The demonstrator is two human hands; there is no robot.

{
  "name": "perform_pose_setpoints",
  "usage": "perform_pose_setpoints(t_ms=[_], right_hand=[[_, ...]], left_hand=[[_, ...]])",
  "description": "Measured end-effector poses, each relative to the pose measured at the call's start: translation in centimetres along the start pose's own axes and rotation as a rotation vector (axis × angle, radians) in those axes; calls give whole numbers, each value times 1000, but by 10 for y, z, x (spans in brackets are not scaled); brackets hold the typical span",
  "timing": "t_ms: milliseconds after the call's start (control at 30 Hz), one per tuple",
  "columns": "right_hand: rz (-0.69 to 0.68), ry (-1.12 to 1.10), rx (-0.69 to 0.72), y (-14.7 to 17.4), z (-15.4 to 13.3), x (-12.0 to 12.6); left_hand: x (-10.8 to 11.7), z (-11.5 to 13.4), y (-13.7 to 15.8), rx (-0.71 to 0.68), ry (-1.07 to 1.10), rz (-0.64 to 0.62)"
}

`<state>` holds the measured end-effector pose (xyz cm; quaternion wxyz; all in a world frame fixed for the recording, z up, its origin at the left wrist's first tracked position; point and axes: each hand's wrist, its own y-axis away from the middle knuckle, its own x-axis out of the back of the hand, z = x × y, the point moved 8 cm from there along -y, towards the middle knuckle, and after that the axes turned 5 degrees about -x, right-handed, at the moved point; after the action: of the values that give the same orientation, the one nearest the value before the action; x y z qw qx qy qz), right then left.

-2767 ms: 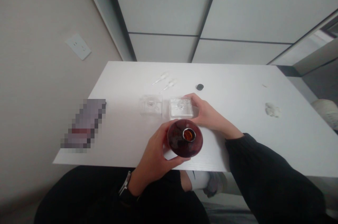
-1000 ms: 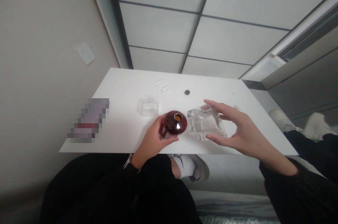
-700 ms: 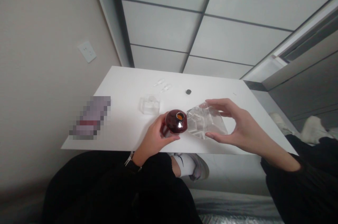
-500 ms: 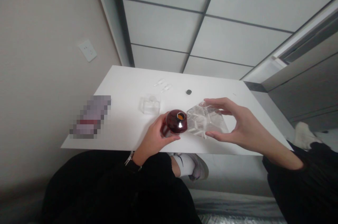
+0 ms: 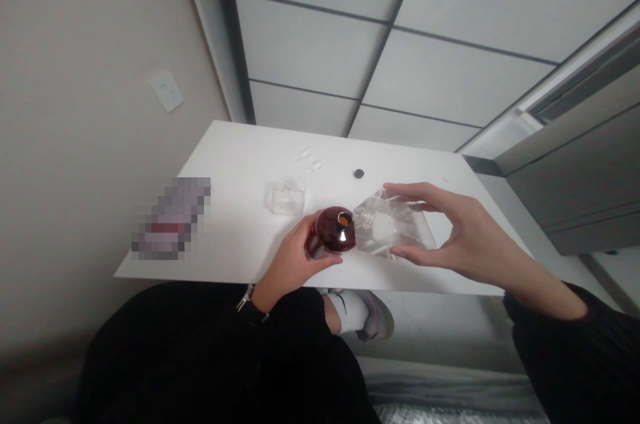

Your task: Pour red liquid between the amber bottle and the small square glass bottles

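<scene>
My left hand (image 5: pixel 290 252) is wrapped round a dark red glass bottle (image 5: pixel 331 231), whose round mouth has no cap on it and faces up. Between the thumb and fingers of my right hand (image 5: pixel 445 221) is a clear, angular glass-like container (image 5: pixel 395 227), tipped toward the bottle. Its narrow end is close against the bottle's shoulder; whether they touch I cannot tell. A small dark cap (image 5: pixel 359 173) lies on the table beyond both hands.
On the white table (image 5: pixel 225 244) a clear square container (image 5: pixel 287 197) stands left of the bottle. Behind it lie small clear droppers or tubes (image 5: pixel 310 161). A pixelated purple object (image 5: pixel 173 217) is at the left end. A wall socket (image 5: pixel 167 91) is beyond.
The clear container in my right hand has turned slightly, and its faces catch the light differently. My left hand keeps the bottle nearly where it was. The view has shifted a little.
</scene>
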<state>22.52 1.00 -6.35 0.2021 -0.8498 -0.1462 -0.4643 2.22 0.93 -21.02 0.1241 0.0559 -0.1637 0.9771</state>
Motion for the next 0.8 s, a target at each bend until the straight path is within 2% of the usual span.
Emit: perform_pose_setpoints(t_ms=[800], right_hand=[[4, 31, 20, -2, -1, 1]], left_hand=[[0, -1, 1, 9, -31, 0]])
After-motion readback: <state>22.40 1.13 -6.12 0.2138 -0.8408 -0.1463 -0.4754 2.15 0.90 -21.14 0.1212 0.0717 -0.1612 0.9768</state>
